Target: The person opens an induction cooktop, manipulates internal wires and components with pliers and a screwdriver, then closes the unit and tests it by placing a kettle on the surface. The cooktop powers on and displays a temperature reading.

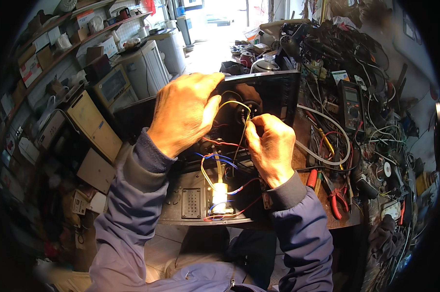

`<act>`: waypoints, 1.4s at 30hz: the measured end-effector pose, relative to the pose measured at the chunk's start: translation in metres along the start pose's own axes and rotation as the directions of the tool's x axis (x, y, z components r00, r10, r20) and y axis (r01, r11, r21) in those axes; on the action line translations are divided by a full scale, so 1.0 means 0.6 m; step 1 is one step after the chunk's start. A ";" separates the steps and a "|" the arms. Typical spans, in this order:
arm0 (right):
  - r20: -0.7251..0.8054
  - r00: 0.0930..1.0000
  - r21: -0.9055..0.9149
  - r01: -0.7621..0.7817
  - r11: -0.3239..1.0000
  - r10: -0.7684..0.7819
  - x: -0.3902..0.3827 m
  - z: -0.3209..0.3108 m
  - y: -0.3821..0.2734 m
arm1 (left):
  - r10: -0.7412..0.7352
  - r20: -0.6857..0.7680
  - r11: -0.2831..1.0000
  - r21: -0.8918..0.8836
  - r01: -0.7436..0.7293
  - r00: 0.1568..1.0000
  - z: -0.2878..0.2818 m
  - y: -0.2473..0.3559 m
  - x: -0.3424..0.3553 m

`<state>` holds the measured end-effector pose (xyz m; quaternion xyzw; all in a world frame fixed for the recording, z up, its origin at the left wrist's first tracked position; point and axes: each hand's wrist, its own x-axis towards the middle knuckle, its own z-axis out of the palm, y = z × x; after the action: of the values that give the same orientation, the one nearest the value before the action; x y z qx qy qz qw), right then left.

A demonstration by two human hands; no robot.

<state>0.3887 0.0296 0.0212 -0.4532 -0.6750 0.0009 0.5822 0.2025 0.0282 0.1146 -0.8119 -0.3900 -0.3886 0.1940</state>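
Note:
A glossy black panel-shaped appliance (278,92) lies before me, with loose coloured wires across it. My left hand (183,112) is at its far edge, fingers bent over the rim and thumb on the near side. Close to a dark round fitting, my right hand (271,146) pinches a thin yellow-green wire (235,102) between thumb and forefinger. Below the hands are blue wires (215,156), a red wire (227,143) and a white cylinder (219,194) with a metal tube. A perforated plate (191,203) sits beside the cylinder.
To the right lie red-handled pliers (335,202), a red-handled screwdriver (312,178), a looped pale hose (347,151) and a multimeter (352,107). Tangled cables (341,53) pile up behind. Cabinets (94,124) and loaded shelves (79,44) line the left side.

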 end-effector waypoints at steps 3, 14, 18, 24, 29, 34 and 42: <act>-0.008 0.999 -0.032 0.042 0.999 -0.043 -0.001 -0.001 0.000 | -0.008 0.006 1.000 0.003 0.008 1.000 0.001 0.000 0.001; -0.013 0.999 0.013 0.043 0.999 -0.043 -0.007 0.001 0.007 | -0.005 0.141 0.985 0.170 -0.019 0.990 0.005 0.019 0.015; -0.023 0.999 0.015 0.038 0.999 -0.038 -0.008 0.002 0.001 | -0.024 0.113 0.981 0.192 0.002 0.993 0.027 0.028 0.021; -0.039 0.999 0.017 0.019 1.000 -0.019 -0.010 -0.003 0.006 | 0.022 0.057 0.953 0.300 -0.038 0.998 0.047 0.039 0.027; -0.068 0.995 -0.017 0.076 0.997 -0.077 -0.013 0.007 0.008 | 0.057 0.026 0.941 0.333 -0.063 0.998 0.053 0.042 0.029; -0.071 0.997 0.029 -0.001 1.000 0.003 -0.015 0.015 0.000 | -0.052 0.055 0.911 0.411 0.025 0.997 0.054 0.048 0.030; 0.151 0.986 -0.058 0.078 0.995 -0.069 -0.050 -0.087 -0.024 | -0.062 0.050 0.911 0.411 0.036 0.997 0.056 0.049 0.029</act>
<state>0.4184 -0.0251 0.0220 -0.4451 -0.7324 -0.0085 0.5152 0.2484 0.0391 0.1071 -0.7548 -0.4887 -0.2780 0.3378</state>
